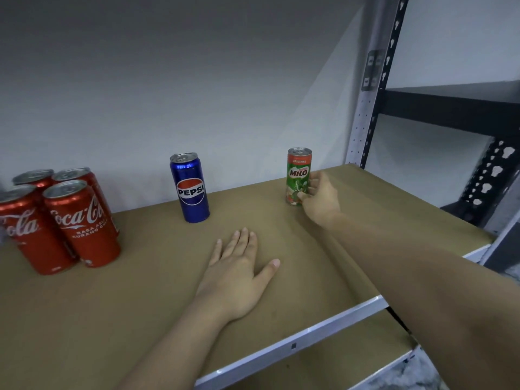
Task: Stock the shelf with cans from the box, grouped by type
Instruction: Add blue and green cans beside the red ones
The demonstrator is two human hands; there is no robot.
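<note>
Brown shelf (140, 319) board, grey wall behind. I see right hand (320, 195) fingers curled round upright Milo can (298, 177), far right; left hand (239, 271) flat, fingers spread, farther off.

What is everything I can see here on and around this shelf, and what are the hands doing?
Cola cans: four, red, upright and clustered at the left end of the shelf.
Pepsi can: one, blue, upright, alone near the back wall, mid-shelf.
Milo can: one, green, upright toward the right end of the shelf, held by a hand.
Shelf: one, brown board with a pale metal front edge.
Uprights: pale and black perforated metal posts, at the right.
Lower board: one, brown, below the front edge.
Left hand: flat on the shelf, palm down, fingers straight.
Right hand: fingers curled round the Milo can.
</note>
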